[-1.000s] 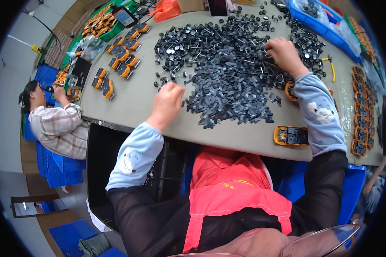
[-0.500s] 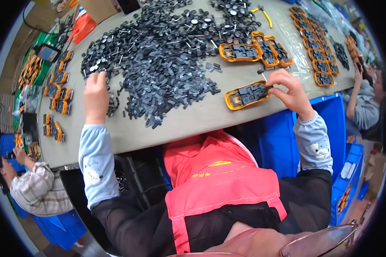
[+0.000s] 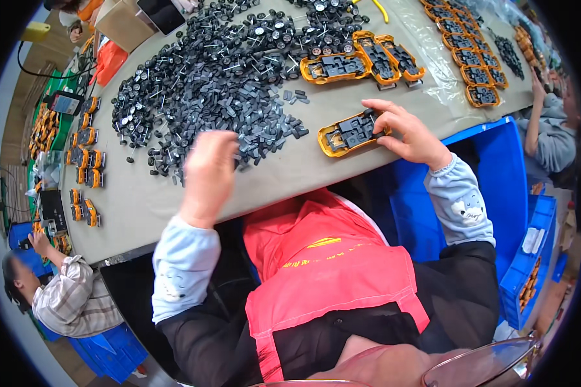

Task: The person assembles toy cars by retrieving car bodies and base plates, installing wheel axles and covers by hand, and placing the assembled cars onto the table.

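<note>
A yellow toy car body (image 3: 332, 143) lies upside down on the table in front of me, its black chassis showing. My right hand (image 3: 407, 132) curls its thumb and fingers around the right end of this car; what small wheel part may be under the fingertips is hidden. Over the near edge of a heap of small black plastic pieces (image 3: 239, 119) is my left hand (image 3: 210, 171). It is smeared by motion, so its fingers and anything in them do not show clearly.
Wheel-and-axle sets (image 3: 265, 35) are piled behind the small pieces. More upturned yellow cars (image 3: 336, 66) lie beyond my right hand, with rows of cars (image 3: 478, 76) farther right and others (image 3: 87, 158) at left. Blue bins (image 3: 471, 174) stand below the table edge. Co-workers sit on both sides.
My left hand has swung right and nearer, from the wheel pile to the small pieces. My right hand has shifted left, closer onto the car. The view has shifted slightly.
</note>
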Demonstrator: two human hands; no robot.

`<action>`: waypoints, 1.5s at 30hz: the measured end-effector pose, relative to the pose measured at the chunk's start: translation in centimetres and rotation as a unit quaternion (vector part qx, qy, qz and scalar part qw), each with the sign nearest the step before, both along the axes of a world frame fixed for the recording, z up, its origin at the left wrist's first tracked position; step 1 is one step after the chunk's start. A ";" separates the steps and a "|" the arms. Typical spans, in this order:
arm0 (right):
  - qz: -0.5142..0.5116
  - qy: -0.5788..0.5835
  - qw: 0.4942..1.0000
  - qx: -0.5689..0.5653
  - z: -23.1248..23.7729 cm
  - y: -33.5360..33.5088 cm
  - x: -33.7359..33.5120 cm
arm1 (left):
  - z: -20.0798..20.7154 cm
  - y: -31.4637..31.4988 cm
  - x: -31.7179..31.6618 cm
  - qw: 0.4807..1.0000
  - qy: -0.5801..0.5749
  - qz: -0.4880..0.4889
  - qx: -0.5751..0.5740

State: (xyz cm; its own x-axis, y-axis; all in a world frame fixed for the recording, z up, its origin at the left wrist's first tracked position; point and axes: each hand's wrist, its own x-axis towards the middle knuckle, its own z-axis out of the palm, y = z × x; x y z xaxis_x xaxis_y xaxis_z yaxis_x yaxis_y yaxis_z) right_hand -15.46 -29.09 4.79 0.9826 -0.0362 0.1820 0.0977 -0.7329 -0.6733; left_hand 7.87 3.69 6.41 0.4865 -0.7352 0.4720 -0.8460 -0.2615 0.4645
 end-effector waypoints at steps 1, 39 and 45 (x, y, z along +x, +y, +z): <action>0.002 0.001 1.000 0.002 -0.1 -0.1 0.0 | -0.9 -0.3 -1.5 0.999 0.041 -0.017 0.020; -0.572 0.095 0.814 -0.028 -11.1 -9.4 -28.5 | -3.8 -7.3 -6.0 0.983 0.078 -0.121 0.117; -0.437 0.281 0.840 -0.160 -23.9 -8.2 -30.5 | -4.2 -7.6 -6.3 0.981 0.089 -0.116 0.129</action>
